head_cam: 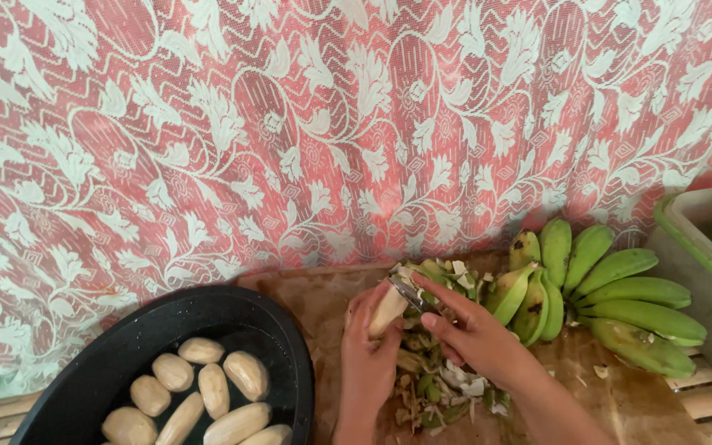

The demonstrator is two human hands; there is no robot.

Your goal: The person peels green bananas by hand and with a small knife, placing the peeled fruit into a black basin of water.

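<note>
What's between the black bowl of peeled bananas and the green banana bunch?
In the head view, both hands, left hand and right hand, peeling a banana above a pile of peels.

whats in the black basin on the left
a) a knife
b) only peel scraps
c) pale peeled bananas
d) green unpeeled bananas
c: the black basin holds several pale peeled bananas, while the green unpeeled bunch lies on the board to the right and the peel scraps sit under the hands.

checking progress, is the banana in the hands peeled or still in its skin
Mostly peeled: the banana in the left hand shows pale flesh; the right hand holds a blade against it.
</note>
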